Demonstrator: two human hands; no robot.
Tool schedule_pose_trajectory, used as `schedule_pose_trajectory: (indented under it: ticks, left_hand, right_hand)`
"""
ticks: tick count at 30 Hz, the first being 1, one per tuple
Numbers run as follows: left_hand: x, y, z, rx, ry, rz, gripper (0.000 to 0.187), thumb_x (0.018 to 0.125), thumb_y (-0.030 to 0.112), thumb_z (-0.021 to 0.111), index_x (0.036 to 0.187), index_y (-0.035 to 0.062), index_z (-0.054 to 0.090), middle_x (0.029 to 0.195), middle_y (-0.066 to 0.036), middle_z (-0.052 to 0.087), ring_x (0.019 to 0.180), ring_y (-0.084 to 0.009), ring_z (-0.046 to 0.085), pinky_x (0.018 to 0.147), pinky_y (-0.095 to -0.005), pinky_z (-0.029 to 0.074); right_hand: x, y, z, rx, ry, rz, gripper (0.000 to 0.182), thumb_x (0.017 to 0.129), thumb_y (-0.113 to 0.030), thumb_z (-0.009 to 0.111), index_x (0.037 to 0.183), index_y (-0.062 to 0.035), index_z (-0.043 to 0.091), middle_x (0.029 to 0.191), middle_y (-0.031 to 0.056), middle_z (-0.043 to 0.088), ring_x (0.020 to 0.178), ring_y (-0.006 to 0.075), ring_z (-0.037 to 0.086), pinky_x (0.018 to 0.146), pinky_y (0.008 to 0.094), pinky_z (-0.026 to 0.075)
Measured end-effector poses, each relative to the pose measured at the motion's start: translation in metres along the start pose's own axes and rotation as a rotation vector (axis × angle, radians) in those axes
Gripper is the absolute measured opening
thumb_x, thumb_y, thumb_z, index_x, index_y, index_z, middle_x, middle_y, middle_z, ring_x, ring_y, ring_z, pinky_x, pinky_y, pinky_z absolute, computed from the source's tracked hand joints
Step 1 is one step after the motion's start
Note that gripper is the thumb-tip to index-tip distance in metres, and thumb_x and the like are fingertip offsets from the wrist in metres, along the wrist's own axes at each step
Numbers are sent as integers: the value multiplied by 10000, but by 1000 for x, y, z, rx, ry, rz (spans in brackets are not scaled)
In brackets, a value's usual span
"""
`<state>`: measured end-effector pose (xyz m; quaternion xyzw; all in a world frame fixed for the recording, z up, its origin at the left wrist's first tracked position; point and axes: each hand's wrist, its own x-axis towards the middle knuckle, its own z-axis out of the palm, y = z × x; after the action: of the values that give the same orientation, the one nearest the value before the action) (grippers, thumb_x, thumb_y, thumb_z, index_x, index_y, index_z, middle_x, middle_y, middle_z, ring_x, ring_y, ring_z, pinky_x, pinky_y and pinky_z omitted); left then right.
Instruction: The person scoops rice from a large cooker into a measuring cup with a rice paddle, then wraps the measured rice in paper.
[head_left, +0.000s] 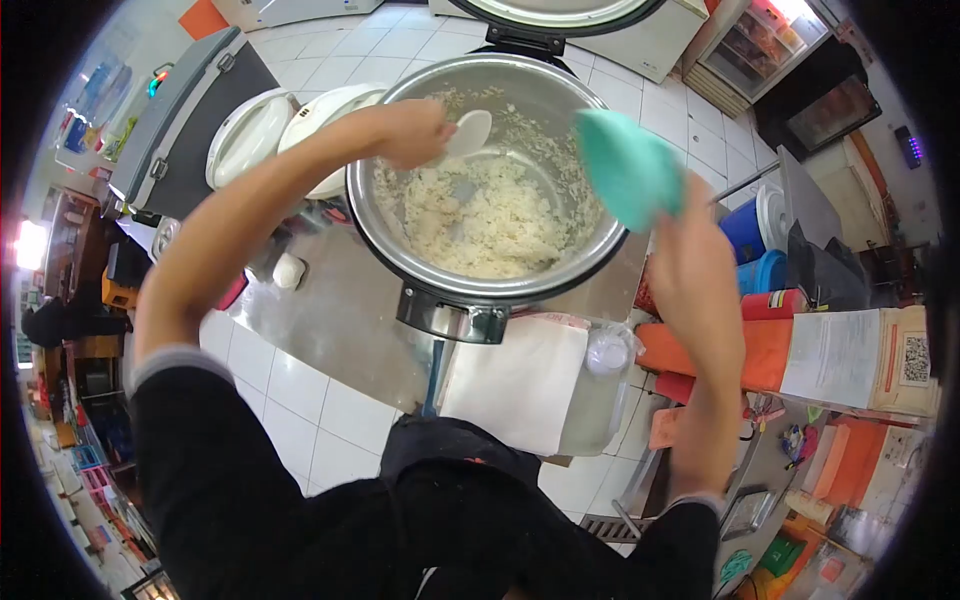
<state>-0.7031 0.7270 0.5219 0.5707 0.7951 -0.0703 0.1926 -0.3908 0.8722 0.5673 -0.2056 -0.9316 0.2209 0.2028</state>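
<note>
A large metal rice cooker pot [400,245] stands open in front of me with loose white rice [480,215] inside, some of it stuck to the walls. My left hand [412,132] is closed around a white rice paddle [470,133], its blade over the left part of the pot. At the pot's right rim, my right hand [690,235] grips a teal plastic bowl-like thing [628,168], smeared by motion and partly overlapping the rim. The raised lid [560,15] shows at the top.
White oval lids [245,140] lie left of the pot beside a grey cooler box [195,115]. Nearer me, white paper sheets [515,385] and a wrapped roll [608,352] rest on the steel table [330,300]. Blue tubs [765,270] stand at right.
</note>
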Motion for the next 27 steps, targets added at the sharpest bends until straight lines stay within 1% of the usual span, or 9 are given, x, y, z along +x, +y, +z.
schedule_pose_trajectory:
  ticks: [2,7,11,13,15,17,19,21,27]
  left_hand:
    - [-79,25,-20,-308,393,-182,336,993,266,497,901,-39,603,690,-182,598,652,-275,598,658,-399,469]
    - [-179,32,53,-513,1131,-422,302,1015,233,445,906,-25,560,613,-146,554,547,-325,541,564,-420,401]
    - [-251,35,159,-1001,1111,-781,377,1051,271,369,839,23,558,598,55,371,533,-37,329,478,-238,251]
    - [-266,51,198,-1246,1122,-1019,356,1048,268,392,888,20,590,596,75,351,523,-20,308,474,-216,226]
    - [-269,58,232,-1258,1094,-1022,339,1045,264,405,952,6,604,598,79,339,524,-19,303,476,-213,226]
    - [-260,60,237,-1278,1104,-960,320,1038,227,430,1153,-18,600,621,82,350,532,-13,306,483,-207,228]
    - [-248,66,210,-1258,1157,-907,321,1037,213,428,1191,-21,585,631,83,357,536,-10,309,485,-206,229]
    - [-242,64,182,-1257,1212,-823,350,1029,166,430,1313,-14,527,656,73,395,561,-5,334,496,-196,244]
    - [-222,61,106,-1048,1163,-426,320,1006,131,477,1258,-29,590,692,0,494,632,-46,442,562,-206,352]
  right_hand:
    - [64,-9,41,-206,-325,-65,200,921,-103,475,1083,12,453,842,256,656,801,485,628,731,552,481]
    - [151,15,178,-655,-626,-216,318,816,-93,628,1113,15,593,1072,163,686,974,334,681,752,427,564]
    - [161,11,197,-803,-859,-344,251,795,-106,659,1036,-55,706,1103,119,690,1011,293,673,736,407,568]
    - [131,-10,192,-773,-963,-373,227,800,-111,653,1011,-71,728,1105,115,691,1008,293,672,732,410,569]
    - [119,-32,190,-802,-1240,-412,236,809,-130,626,1013,-60,721,1047,130,702,981,299,677,719,416,566]
    - [116,-29,205,-812,-1336,-510,265,802,-137,616,1033,-38,701,975,138,700,906,300,683,686,414,563]
    - [118,-17,217,-810,-1407,-614,296,796,-144,606,1052,-17,682,904,145,698,832,300,689,654,413,561]
    - [130,-6,211,-591,-1540,-510,337,797,-188,609,1068,9,639,755,154,640,629,287,646,553,402,530]
    - [155,-15,110,-229,-1488,-155,290,885,-245,576,1070,-24,607,642,70,531,525,162,546,444,314,440]
